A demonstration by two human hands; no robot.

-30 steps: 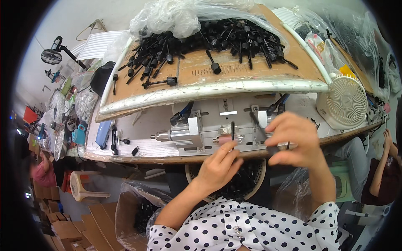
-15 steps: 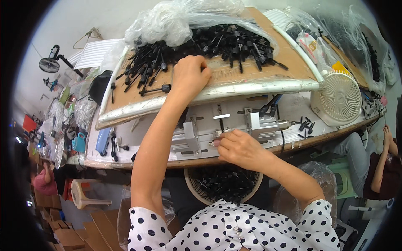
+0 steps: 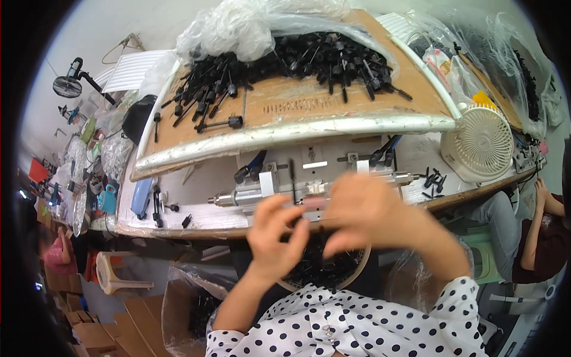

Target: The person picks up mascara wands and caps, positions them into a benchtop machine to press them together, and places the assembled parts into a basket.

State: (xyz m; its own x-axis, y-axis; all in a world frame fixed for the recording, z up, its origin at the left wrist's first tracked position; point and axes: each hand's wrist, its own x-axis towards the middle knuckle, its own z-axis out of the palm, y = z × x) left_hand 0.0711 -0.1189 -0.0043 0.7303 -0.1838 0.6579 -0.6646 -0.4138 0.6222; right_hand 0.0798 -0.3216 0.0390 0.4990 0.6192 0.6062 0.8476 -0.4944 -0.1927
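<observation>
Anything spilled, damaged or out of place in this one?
No clear spill or damage. Slightly odd: one black brush lies near the front rail, apart from the pile, and small black parts lie scattered beside the fan, in no container.

A head-worn fisheye looks down and forward — the shirt (image 3: 363,321) at its lower edge, left hand (image 3: 275,238) and right hand (image 3: 364,208) close, workbench (image 3: 419,152) beyond — wall (image 3: 137,24) farthest off.
</observation>
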